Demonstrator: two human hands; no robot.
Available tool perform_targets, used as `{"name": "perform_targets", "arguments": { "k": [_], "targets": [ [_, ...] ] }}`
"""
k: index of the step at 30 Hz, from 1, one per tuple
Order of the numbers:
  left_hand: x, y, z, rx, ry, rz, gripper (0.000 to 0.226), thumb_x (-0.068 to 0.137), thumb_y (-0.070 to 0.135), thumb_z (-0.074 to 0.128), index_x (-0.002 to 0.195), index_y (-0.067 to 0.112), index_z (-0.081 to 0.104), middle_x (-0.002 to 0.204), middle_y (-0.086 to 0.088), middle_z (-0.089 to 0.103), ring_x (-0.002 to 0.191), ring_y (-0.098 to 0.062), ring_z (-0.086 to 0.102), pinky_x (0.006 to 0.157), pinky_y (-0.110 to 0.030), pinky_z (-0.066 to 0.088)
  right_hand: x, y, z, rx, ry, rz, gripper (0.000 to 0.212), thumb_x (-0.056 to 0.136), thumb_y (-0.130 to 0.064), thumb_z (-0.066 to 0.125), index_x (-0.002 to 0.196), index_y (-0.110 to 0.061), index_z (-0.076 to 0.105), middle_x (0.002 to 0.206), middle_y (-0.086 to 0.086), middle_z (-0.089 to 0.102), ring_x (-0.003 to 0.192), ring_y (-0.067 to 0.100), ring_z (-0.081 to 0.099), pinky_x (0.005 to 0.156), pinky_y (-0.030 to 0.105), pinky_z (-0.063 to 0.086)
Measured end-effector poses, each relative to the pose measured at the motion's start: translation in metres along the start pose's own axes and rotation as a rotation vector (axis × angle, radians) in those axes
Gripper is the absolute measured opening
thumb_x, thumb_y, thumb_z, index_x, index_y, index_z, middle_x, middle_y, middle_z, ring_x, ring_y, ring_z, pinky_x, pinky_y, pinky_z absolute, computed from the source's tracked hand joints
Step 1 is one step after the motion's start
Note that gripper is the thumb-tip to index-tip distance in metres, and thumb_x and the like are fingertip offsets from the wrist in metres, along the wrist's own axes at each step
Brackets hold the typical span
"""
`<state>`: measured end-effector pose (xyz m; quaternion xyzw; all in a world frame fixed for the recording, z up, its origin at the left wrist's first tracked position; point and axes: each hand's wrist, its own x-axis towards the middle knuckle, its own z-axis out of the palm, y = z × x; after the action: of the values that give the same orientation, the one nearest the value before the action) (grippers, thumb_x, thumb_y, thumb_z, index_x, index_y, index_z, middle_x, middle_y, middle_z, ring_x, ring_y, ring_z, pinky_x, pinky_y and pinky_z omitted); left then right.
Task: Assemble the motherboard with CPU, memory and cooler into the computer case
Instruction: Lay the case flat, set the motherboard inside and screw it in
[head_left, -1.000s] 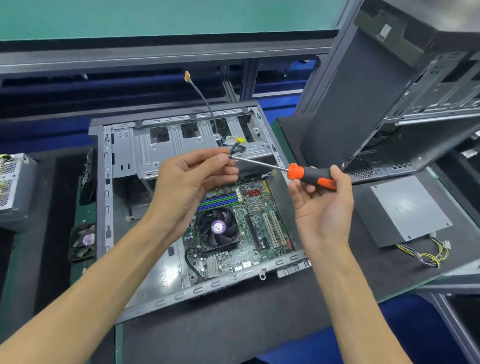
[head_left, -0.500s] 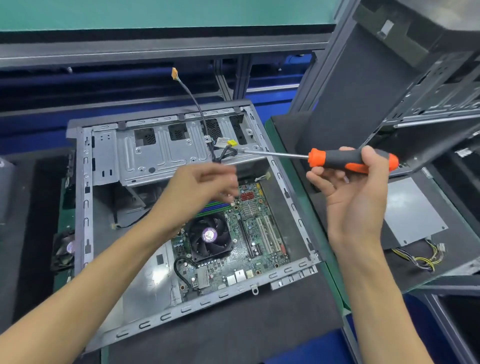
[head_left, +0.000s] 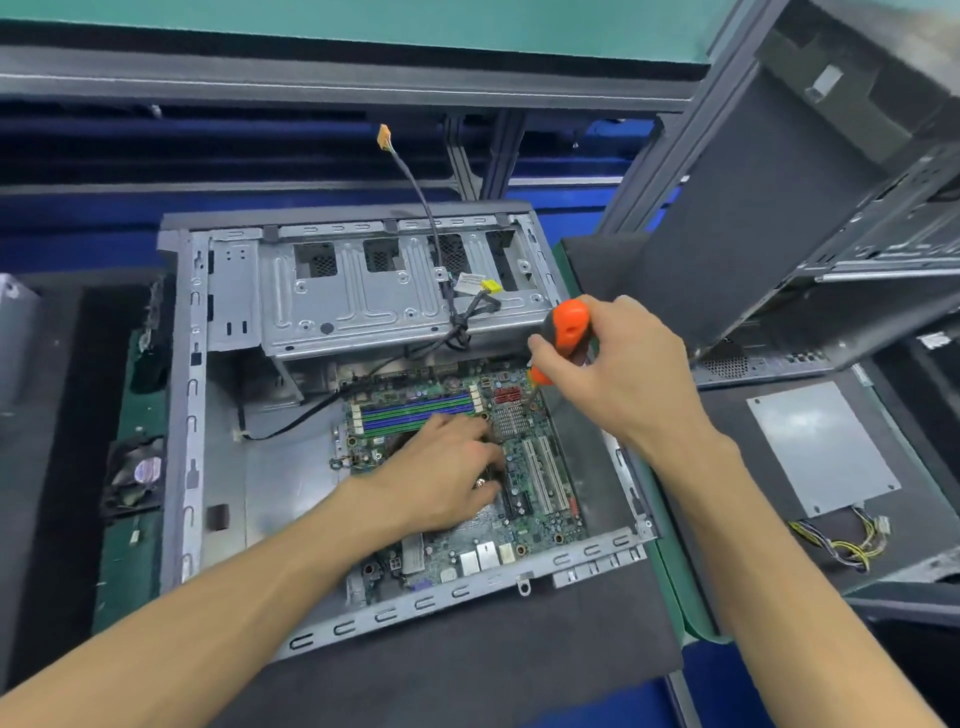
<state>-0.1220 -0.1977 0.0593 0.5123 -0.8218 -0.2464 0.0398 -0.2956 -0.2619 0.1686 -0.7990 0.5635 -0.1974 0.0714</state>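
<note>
The green motherboard (head_left: 524, 467) with blue and green memory slots lies inside the open grey steel computer case (head_left: 187, 415), which rests flat on the dark bench mat; half a second ago both hands were raised above the case, the screwdriver lying level in the air, and now both have dropped onto the board. The right hand (head_left: 618, 374), at about two o'clock from the board's middle, is clenched round the orange-and-black screwdriver (head_left: 569, 327), now stood almost upright with its tip down near the board's upper right corner, by the red connectors; the tip itself is hidden behind the fingers. The left hand (head_left: 447, 473) rests flat over the middle of the board with relaxed fingers, covering the black cooler fan that was in plain sight a moment ago; I cannot tell whether it pinches a screw. This reads as the start of screwing the board down, the left hand steadying it. A black cable with an orange plug (head_left: 384, 136) rises at twelve o'clock. A white label (head_left: 470, 283) beside a yellow connector on the drive cage carries print too small to read; no brand is legible.
</note>
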Motion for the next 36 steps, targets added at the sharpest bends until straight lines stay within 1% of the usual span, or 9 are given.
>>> {"name": "perform_targets", "arguments": {
  "k": [5, 10, 14, 18, 23, 30, 33, 36],
  "targets": [
    [-0.003, -0.004, 0.002, -0.027, 0.016, -0.001, 0.031, 0.094, 0.043, 0.057, 0.119, 0.027, 0.066, 0.124, 0.001, 0.055, 0.120, -0.019, 0.047, 0.109, -0.040, 0.030, 0.006, 0.008, 0.012, -0.015, -0.036, 0.013, 0.036, 0.083, -0.057, 0.058, 0.076, -0.022, 0.058, 0.061, -0.009, 0.043, 0.074, 0.017, 0.044, 0.058, 0.033, 0.038],
    [-0.005, -0.004, 0.002, -0.020, 0.016, -0.003, 0.032, 0.095, 0.043, 0.056, 0.121, 0.027, 0.065, 0.124, 0.000, 0.054, 0.120, -0.020, 0.047, 0.113, -0.041, 0.028, 0.006, 0.013, 0.022, -0.044, -0.075, 0.012, 0.036, 0.085, -0.054, 0.060, 0.070, -0.024, 0.048, 0.059, -0.007, 0.047, 0.077, 0.017, 0.043, 0.058, 0.033, 0.040],
    [-0.005, -0.003, 0.000, -0.036, 0.031, 0.003, 0.031, 0.095, 0.042, 0.056, 0.121, 0.027, 0.065, 0.125, 0.001, 0.054, 0.121, -0.019, 0.046, 0.113, -0.040, 0.027, 0.006, 0.017, 0.025, -0.041, -0.068, 0.006, 0.035, 0.086, -0.054, 0.060, 0.070, -0.026, 0.045, 0.058, -0.009, 0.047, 0.076, 0.017, 0.042, 0.056, 0.031, 0.036],
    [-0.007, -0.001, -0.001, -0.051, 0.043, 0.007, 0.030, 0.096, 0.040, 0.056, 0.120, 0.025, 0.066, 0.123, 0.002, 0.054, 0.119, -0.019, 0.046, 0.110, -0.036, 0.027, 0.007, 0.017, 0.026, -0.049, -0.059, -0.001, 0.033, 0.085, -0.055, 0.058, 0.073, -0.025, 0.050, 0.059, -0.010, 0.047, 0.076, 0.015, 0.041, 0.054, 0.029, 0.031],
    [-0.008, 0.000, -0.002, -0.043, 0.041, 0.009, 0.030, 0.096, 0.040, 0.056, 0.121, 0.025, 0.065, 0.124, 0.001, 0.054, 0.120, -0.019, 0.045, 0.110, -0.037, 0.026, 0.008, 0.017, 0.027, -0.053, -0.082, 0.005, 0.033, 0.086, -0.056, 0.058, 0.074, -0.026, 0.050, 0.062, -0.009, 0.050, 0.076, 0.015, 0.042, 0.058, 0.031, 0.035],
    [-0.007, 0.000, -0.002, -0.036, 0.052, 0.014, 0.029, 0.096, 0.039, 0.056, 0.119, 0.025, 0.066, 0.123, 0.001, 0.055, 0.119, -0.019, 0.046, 0.111, -0.038, 0.028, 0.010, 0.017, 0.027, -0.068, -0.105, -0.003, 0.034, 0.088, -0.057, 0.057, 0.078, -0.025, 0.054, 0.065, -0.009, 0.053, 0.079, 0.016, 0.045, 0.061, 0.033, 0.042],
    [-0.007, 0.000, -0.002, -0.049, 0.056, 0.014, 0.028, 0.096, 0.040, 0.056, 0.117, 0.026, 0.067, 0.122, 0.002, 0.055, 0.119, -0.018, 0.046, 0.111, -0.038, 0.028, 0.011, 0.016, 0.028, -0.080, -0.106, 0.001, 0.038, 0.088, -0.062, 0.058, 0.077, -0.025, 0.054, 0.065, -0.008, 0.054, 0.079, 0.016, 0.047, 0.061, 0.034, 0.045],
    [-0.005, 0.000, -0.007, -0.112, 0.097, 0.004, 0.025, 0.098, 0.039, 0.053, 0.114, 0.026, 0.067, 0.116, 0.004, 0.057, 0.114, -0.015, 0.050, 0.110, -0.038, 0.030, 0.013, 0.014, 0.029, -0.094, -0.097, 0.029, 0.048, 0.084, -0.068, 0.061, 0.073, -0.023, 0.053, 0.063, -0.007, 0.053, 0.076, 0.017, 0.049, 0.059, 0.035, 0.045]
  ]
}}
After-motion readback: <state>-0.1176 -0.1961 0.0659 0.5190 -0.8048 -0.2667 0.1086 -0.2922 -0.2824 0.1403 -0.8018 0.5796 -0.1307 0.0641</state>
